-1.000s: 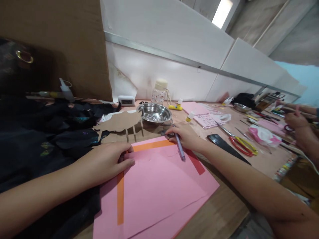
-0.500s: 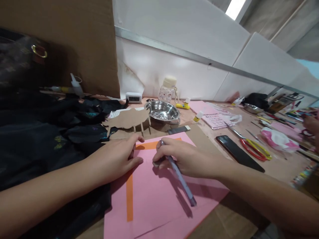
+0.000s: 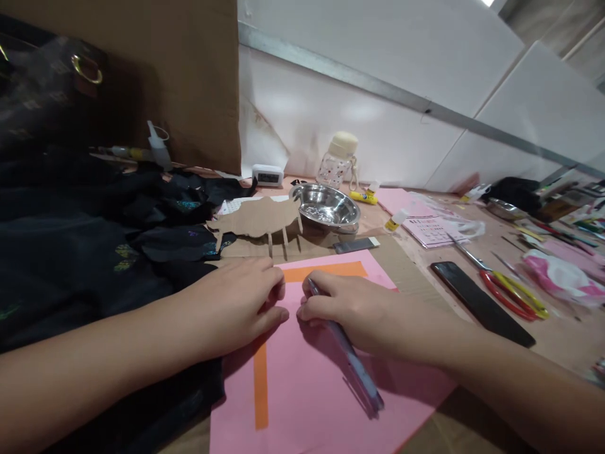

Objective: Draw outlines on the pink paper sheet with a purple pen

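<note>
Pink paper (image 3: 302, 384) lies before me, with an orange strip (image 3: 261, 388) down its left part and another orange strip (image 3: 326, 271) along its top. My right hand (image 3: 345, 306) is closed around a purple-grey pen (image 3: 354, 362), whose far end slants down toward the lower right. My left hand (image 3: 250, 299) rests at the paper's upper left, fingers curled and thumb stretched toward the right hand. Whether anything is between the left fingers cannot be made out. The two hands are a small gap apart.
Behind the paper are a cardboard cutout (image 3: 258, 217), a metal bowl (image 3: 326, 205) and a bottle (image 3: 338, 161). A black phone (image 3: 479, 302) and red-yellow scissors (image 3: 513, 293) lie right. Dark sequined cloth (image 3: 94, 233) covers the left side.
The view has shifted, so things appear further right. My left fingers have curled in more, and my right fingertips have drawn together at the pen.
</note>
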`<action>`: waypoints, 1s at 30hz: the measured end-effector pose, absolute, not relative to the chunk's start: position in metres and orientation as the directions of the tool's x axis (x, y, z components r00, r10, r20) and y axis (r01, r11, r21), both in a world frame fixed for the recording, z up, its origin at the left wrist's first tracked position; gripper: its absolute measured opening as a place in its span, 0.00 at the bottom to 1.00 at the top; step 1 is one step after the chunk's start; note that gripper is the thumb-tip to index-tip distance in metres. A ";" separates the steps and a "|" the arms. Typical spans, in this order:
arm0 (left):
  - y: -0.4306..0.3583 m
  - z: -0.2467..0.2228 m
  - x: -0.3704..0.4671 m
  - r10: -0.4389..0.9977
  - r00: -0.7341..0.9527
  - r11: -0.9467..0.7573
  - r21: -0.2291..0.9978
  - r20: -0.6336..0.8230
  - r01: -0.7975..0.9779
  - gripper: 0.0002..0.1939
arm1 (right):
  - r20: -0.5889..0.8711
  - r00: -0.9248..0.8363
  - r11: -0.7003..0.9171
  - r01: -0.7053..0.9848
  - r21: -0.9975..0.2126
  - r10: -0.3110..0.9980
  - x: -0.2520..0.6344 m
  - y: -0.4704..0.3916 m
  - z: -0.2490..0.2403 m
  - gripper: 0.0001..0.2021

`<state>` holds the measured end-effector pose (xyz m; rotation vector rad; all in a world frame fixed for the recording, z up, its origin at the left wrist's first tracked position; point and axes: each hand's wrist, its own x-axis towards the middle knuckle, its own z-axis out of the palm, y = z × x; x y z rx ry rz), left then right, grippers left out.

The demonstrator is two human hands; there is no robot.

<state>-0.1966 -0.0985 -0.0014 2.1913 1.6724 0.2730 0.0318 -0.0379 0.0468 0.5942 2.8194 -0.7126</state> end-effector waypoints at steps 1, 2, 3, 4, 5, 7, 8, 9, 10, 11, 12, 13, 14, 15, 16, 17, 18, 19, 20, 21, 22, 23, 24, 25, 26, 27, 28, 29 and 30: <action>-0.099 -0.002 -0.197 0.958 0.278 -0.229 0.403 -0.069 0.886 0.07 | -0.280 -0.902 0.812 0.422 -0.403 0.329 0.032 -0.039 0.050 0.16; -0.099 -0.002 -0.197 0.958 0.280 -0.230 0.403 -0.067 0.886 0.07 | -0.294 -0.894 0.803 0.437 -0.405 0.337 0.032 -0.040 0.051 0.16; -0.099 -0.002 -0.197 0.958 0.280 -0.232 0.402 -0.064 0.886 0.07 | -0.292 -0.889 0.786 0.451 -0.423 0.353 0.032 -0.040 0.050 0.15; -0.099 -0.001 -0.197 0.958 0.281 -0.235 0.400 -0.061 0.886 0.07 | -0.276 -0.887 0.766 0.460 -0.448 0.371 0.031 -0.041 0.048 0.13; -0.099 -0.001 -0.197 0.957 0.282 -0.237 0.399 -0.059 0.886 0.07 | -0.255 -0.886 0.751 0.463 -0.471 0.387 0.030 -0.040 0.045 0.11; -0.099 0.001 -0.197 0.957 0.285 -0.239 0.398 -0.061 0.886 0.08 | -0.227 -0.890 0.741 0.454 -0.495 0.395 0.029 -0.040 0.040 0.09; -0.099 0.001 -0.197 0.956 0.287 -0.238 0.399 -0.065 0.885 0.08 | -0.231 -0.894 0.749 0.449 -0.488 0.385 0.030 -0.040 0.039 0.09; -0.099 0.002 -0.197 0.956 0.286 -0.237 0.400 -0.068 0.885 0.08 | -0.247 -0.896 0.763 0.444 -0.469 0.369 0.032 -0.040 0.041 0.09; -0.098 0.002 -0.197 0.956 0.285 -0.236 0.400 -0.068 0.886 0.08 | -0.270 -0.895 0.778 0.444 -0.444 0.356 0.034 -0.041 0.044 0.11; -0.098 0.001 -0.197 0.957 0.284 -0.236 0.400 -0.066 0.886 0.07 | -0.288 -0.892 0.794 0.443 -0.417 0.347 0.037 -0.041 0.047 0.12; -0.098 0.001 -0.197 0.957 0.285 -0.237 0.400 -0.063 0.885 0.07 | -0.303 -0.888 0.805 0.446 -0.391 0.345 0.039 -0.042 0.051 0.13; -0.098 0.000 -0.197 0.956 0.287 -0.241 0.401 -0.058 0.884 0.07 | -0.312 -0.883 0.811 0.452 -0.371 0.349 0.040 -0.043 0.055 0.14; -0.098 -0.001 -0.198 0.955 0.292 -0.247 0.401 -0.053 0.882 0.07 | -0.317 -0.878 0.807 0.462 -0.368 0.358 0.040 -0.044 0.057 0.14; -0.098 -0.002 -0.198 0.954 0.295 -0.253 0.402 -0.046 0.880 0.07 | -0.317 -0.870 0.788 0.482 -0.383 0.377 0.038 -0.045 0.059 0.14; -0.098 -0.003 -0.198 0.953 0.299 -0.258 0.401 -0.041 0.879 0.06 | -0.321 -0.855 0.752 0.514 -0.413 0.408 0.035 -0.046 0.058 0.11; -0.099 -0.003 -0.198 0.953 0.301 -0.262 0.400 -0.037 0.878 0.07 | -0.326 -0.835 0.699 0.550 -0.457 0.444 0.032 -0.047 0.057 0.10; -0.099 -0.003 -0.198 0.953 0.301 -0.265 0.396 -0.032 0.879 0.07 | -0.332 -0.808 0.631 0.588 -0.507 0.486 0.028 -0.047 0.054 0.09; -0.099 -0.003 -0.198 0.953 0.302 -0.267 0.393 -0.029 0.880 0.08 | -0.339 -0.775 0.553 0.622 -0.554 0.533 0.023 -0.048 0.051 0.10; -0.099 -0.003 -0.198 0.953 0.302 -0.268 0.389 -0.027 0.881 0.09 | -0.348 -0.741 0.477 0.648 -0.594 0.574 0.020 -0.049 0.047 0.11; -0.098 -0.003 -0.198 0.953 0.303 -0.269 0.387 -0.028 0.882 0.10 | -0.350 -0.714 0.418 0.660 -0.624 0.606 0.017 -0.049 0.044 0.11; -0.098 -0.003 -0.198 0.952 0.305 -0.270 0.386 -0.031 0.882 0.10 | -0.349 -0.699 0.383 0.663 -0.643 0.624 0.014 -0.050 0.041 0.11; -0.098 -0.002 -0.198 0.951 0.307 -0.271 0.385 -0.034 0.883 0.10 | -0.346 -0.693 0.369 0.663 -0.652 0.633 0.013 -0.051 0.039 0.11; -0.098 -0.002 -0.198 0.951 0.307 -0.270 0.384 -0.037 0.883 0.10 | -0.344 -0.694 0.372 0.662 -0.651 0.632 0.012 -0.051 0.038 0.12; -0.098 -0.002 -0.198 0.951 0.306 -0.268 0.382 -0.041 0.884 0.09 | -0.339 -0.708 0.397 0.656 -0.642 0.620 0.013 -0.052 0.039 0.12; -0.098 -0.001 -0.198 0.952 0.303 -0.264 0.381 -0.044 0.886 0.09 | -0.329 -0.728 0.438 0.645 -0.626 0.602 0.014 -0.052 0.040 0.13; -0.098 -0.001 -0.197 0.953 0.299 -0.259 0.380 -0.049 0.888 0.09 | -0.316 -0.753 0.487 0.628 -0.608 0.577 0.017 -0.053 0.042 0.12; -0.098 0.000 -0.197 0.955 0.292 -0.250 0.379 -0.056 0.891 0.09 | -0.305 -0.780 0.534 0.605 -0.591 0.547 0.020 -0.053 0.045 0.11; -0.098 0.001 -0.196 0.957 0.284 -0.240 0.379 -0.065 0.894 0.08 | -0.296 -0.809 0.587 0.577 -0.568 0.508 0.023 -0.053 0.048 0.10; -0.099 0.002 -0.196 0.958 0.278 -0.231 0.378 -0.073 0.897 0.08 | -0.292 -0.837 0.644 0.544 -0.538 0.462 0.027 -0.053 0.051 0.09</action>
